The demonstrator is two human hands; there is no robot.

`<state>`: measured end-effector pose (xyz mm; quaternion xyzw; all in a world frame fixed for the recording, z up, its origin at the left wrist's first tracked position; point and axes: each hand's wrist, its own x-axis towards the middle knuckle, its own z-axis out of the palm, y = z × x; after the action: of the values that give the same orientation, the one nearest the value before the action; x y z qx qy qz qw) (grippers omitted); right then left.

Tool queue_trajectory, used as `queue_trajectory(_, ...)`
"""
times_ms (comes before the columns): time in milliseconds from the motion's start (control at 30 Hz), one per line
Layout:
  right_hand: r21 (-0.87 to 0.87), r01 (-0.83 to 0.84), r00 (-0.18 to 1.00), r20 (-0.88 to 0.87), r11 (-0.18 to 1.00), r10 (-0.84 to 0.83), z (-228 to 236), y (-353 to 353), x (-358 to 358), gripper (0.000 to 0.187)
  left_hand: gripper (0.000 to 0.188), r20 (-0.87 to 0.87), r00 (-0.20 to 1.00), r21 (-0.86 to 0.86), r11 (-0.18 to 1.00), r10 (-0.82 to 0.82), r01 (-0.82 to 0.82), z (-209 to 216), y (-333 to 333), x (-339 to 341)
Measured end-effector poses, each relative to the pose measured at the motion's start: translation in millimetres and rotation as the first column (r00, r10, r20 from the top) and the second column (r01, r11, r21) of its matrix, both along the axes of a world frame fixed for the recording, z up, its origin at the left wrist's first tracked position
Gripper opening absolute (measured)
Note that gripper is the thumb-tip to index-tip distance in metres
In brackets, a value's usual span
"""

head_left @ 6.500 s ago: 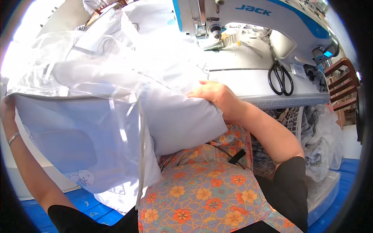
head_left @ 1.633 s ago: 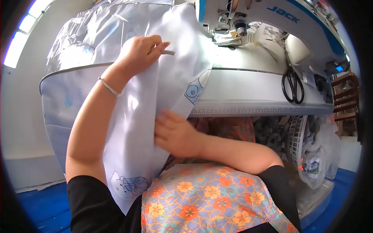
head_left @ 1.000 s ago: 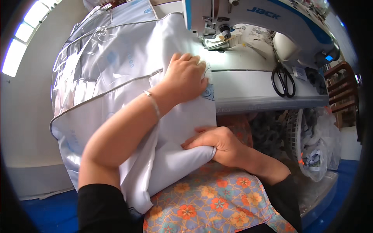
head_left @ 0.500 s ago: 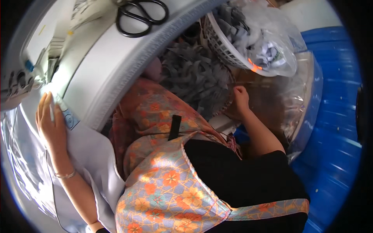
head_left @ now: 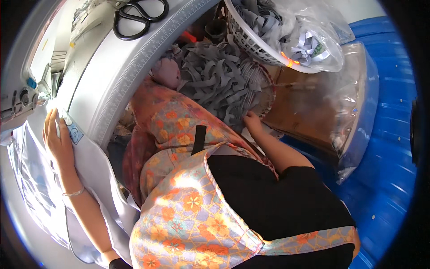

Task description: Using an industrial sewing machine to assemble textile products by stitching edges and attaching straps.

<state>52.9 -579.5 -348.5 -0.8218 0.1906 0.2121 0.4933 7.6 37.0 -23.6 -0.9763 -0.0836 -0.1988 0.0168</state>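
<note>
My left hand (head_left: 59,145) lies with fingers stretched out on pale white fabric (head_left: 96,163), beside the bright light under the sewing machine head (head_left: 20,101). A light blue printed patch (head_left: 74,131) shows on the fabric next to its fingers. Low on my right, my right hand (head_left: 253,124) is at the near edge of a heap of grey fabric strips (head_left: 215,76), which fills a round basket (head_left: 268,89). Its fingers are curled together, and whatever they may hold is hidden.
Black-handled scissors (head_left: 142,18) lie on the white machine table, whose edge carries a ruler strip (head_left: 130,76). A white plastic basket (head_left: 255,47) with more strips and a clear bag stands beyond the heap. A brown carton (head_left: 304,105) in plastic stands by a blue corrugated surface (head_left: 394,112).
My right hand has moved left and slightly down, from beside the basket to the near edge of the grey strips. The left hand stays on the fabric. The whole view has shifted slightly.
</note>
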Motion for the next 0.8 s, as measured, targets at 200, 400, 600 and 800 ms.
queue_trajectory(200, -0.124, -0.012, 0.997, -0.072, 0.992, 0.003, 3, -20, 2, 0.03, 0.033, 0.041, 0.999, -0.056, 0.998, -0.029, 0.031, -7, 11, -5)
queue_trajectory(400, 0.127, -0.037, 0.996, -0.071, 0.991, 0.046, 157, -42, 32, 0.042, 0.034, -0.021, 0.998, -0.263, 0.963, 0.061, -0.064, 25, -26, 1)
queue_trajectory(600, 0.415, -0.682, 0.73, 0.343, 0.602, 0.591, 434, 66, 73, 0.028, 0.058, 0.138, 0.902, -0.818, 0.467, -0.408, 0.337, 108, -149, -5)
queue_trajectory(800, -0.251, -0.968, -0.233, 0.859, -0.021, 0.457, 458, 306, 18, 0.039, 0.033, 0.02, 0.998, -0.973, 0.231, 0.059, 0.006, 167, -153, -50)
